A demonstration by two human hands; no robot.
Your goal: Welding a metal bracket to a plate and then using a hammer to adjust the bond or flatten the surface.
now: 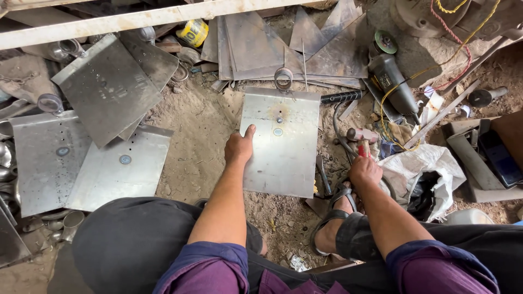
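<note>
Knees in dark trousers and purple sleeves are seen at the bottom, above dusty ground. Beyond them, the right hand is closed around a red-handled tool, just above a sandalled foot. The left hand is laid flat on the left edge of a rectangular steel sheet, thumb extended. Similar sheets are piled at left. Farther back, an angle grinder is lain beside more metal plates.

view: head camera, only one | position: on the person's head, above knees | direction: steeply down at dirt floor | distance: near, arms' reach | shared: nothing, single view
</note>
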